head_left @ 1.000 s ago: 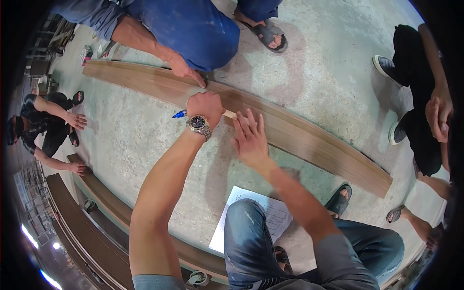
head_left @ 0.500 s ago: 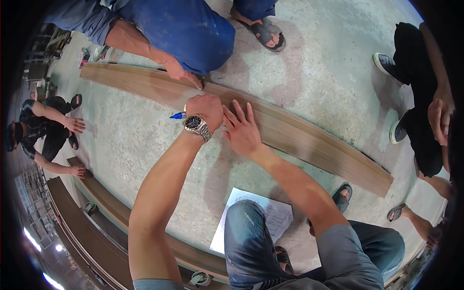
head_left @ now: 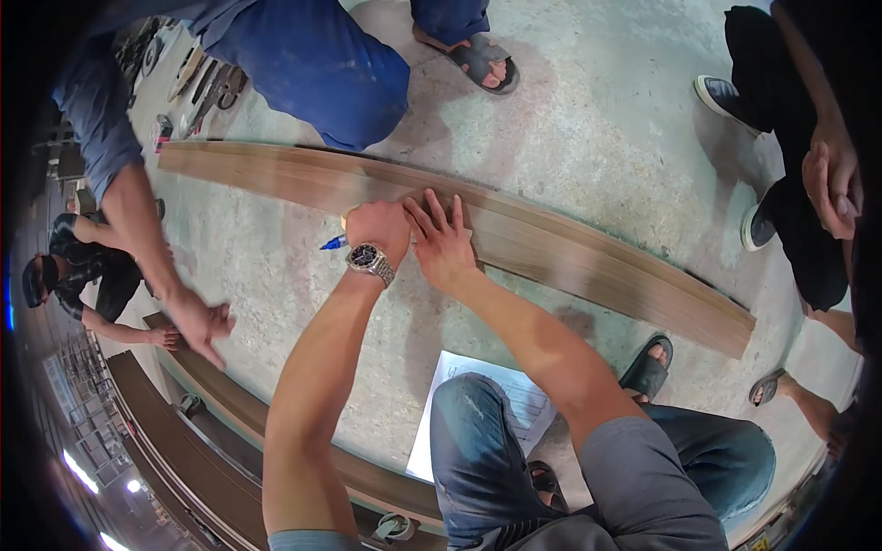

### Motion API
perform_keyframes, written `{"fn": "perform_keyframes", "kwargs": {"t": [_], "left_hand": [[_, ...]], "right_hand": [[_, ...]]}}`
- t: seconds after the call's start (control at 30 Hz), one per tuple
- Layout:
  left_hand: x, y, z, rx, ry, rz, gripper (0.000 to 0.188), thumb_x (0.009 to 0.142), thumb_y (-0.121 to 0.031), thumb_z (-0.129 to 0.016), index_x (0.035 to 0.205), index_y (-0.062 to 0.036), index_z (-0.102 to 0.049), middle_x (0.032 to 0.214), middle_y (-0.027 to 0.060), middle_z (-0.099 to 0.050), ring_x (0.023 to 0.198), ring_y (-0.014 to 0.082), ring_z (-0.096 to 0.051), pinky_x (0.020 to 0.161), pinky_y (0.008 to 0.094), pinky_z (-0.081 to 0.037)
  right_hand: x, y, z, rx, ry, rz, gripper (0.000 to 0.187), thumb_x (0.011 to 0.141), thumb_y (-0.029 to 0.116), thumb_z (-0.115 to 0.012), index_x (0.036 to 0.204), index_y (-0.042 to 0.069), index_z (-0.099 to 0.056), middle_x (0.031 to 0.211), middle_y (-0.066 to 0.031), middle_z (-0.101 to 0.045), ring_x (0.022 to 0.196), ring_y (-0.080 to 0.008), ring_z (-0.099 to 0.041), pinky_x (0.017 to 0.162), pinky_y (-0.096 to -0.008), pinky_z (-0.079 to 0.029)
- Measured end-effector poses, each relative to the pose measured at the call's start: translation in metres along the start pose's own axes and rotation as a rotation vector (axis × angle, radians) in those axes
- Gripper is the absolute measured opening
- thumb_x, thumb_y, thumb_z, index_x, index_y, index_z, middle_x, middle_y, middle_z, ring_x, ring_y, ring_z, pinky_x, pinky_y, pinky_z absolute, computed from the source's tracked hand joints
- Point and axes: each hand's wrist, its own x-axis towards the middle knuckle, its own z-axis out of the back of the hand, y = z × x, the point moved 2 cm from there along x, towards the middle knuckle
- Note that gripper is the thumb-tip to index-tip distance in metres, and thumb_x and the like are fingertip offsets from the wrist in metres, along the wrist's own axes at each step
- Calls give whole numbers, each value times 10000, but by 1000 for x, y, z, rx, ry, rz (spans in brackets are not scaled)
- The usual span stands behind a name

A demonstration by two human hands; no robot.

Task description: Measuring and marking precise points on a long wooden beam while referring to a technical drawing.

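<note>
A long wood-grain board (head_left: 606, 262) lies slantwise on the floor in front of me. My left hand (head_left: 378, 228), with a metal watch on its wrist, is closed in a fist at the board's near edge. A blue-ended marker (head_left: 333, 243) sticks out of its left side. Beside it a pale yellow edge of something shows; the fist hides the rest. Flat on the board, just right of the fist, rests my right hand (head_left: 443, 243) with fingers spread and nothing gripped. A printed paper sheet (head_left: 427, 427) lies on the floor by my knee.
Brown boards (head_left: 175, 432) are stacked at the lower left, where a crouching person (head_left: 92, 266) touches one. Across the board kneels a co-worker in blue trousers (head_left: 312, 73), whose hand (head_left: 197, 317) points downward. Another person's legs (head_left: 781, 230) stand at right. Tools (head_left: 216, 87) lie at the upper left.
The co-worker's pointing hand has left the board beside my fist and swung to the left, towards the stacked boards. My two hands keep their places on the board; the view has shifted slightly.
</note>
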Motion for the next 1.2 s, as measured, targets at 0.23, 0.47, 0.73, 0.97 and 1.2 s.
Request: {"fn": "perform_keyframes", "kwargs": {"t": [0.23, 0.47, 0.73, 0.97, 1.2], "left_hand": [[-42, 26, 23, -56, -116, 69, 240, 870, -323, -608, 828, -136, -753, 833, 132, -732, 769, 318, -720, 664, 451, -561], [-156, 90, -56, -211, -143, 485, 401, 869, -495, -657, 769, -110, -711, 704, 175, -687, 662, 378, -685, 585, 490, -544], [-212, 47, -142, -392, -75, 542, 354, 853, -401, -705, 937, -58, -683, 904, 191, -694, 768, 361, -689, 648, 455, -551], [-194, 29, -87, -2032, 122, 465, 323, 961, -215, -621, 1191, 11, -609, 1017, 95, -668, 854, 214, -661, 771, 361, -538], [-157, -19, -30, -2215, 86, 176, 380, 1035, -277, -540, 1227, 40, -624, 1179, 127, -670, 1011, 196, -651, 899, 328, -512]], "right_hand": [[-1, 3, -2, 47, 60, -45, 626, 948, 331, -562, 1505, 104, -390, 1615, -18, -273, 1520, -318, -130, 1199, -643, -73], [-22, -7, 10, 73, 95, 16, 681, 912, 385, -612, 1491, 89, -411, 1605, -59, -291, 1518, -345, -127, 1198, -633, -79], [-28, -18, 7, 89, -88, -15, 667, 905, 373, -611, 1465, 53, -441, 1598, -101, -302, 1515, -356, -149, 1206, -597, -95], [-142, -66, 83, -13, -278, -316, 466, 892, 216, -662, 1292, -14, -596, 1438, -214, -508, 1366, -374, -442, 1120, -527, -325], [-106, 23, 101, 1172, 431, -322, 251, 865, 202, -744, 992, -12, -713, 831, -62, -709, 770, -110, -632, 705, -308, -509]]}}
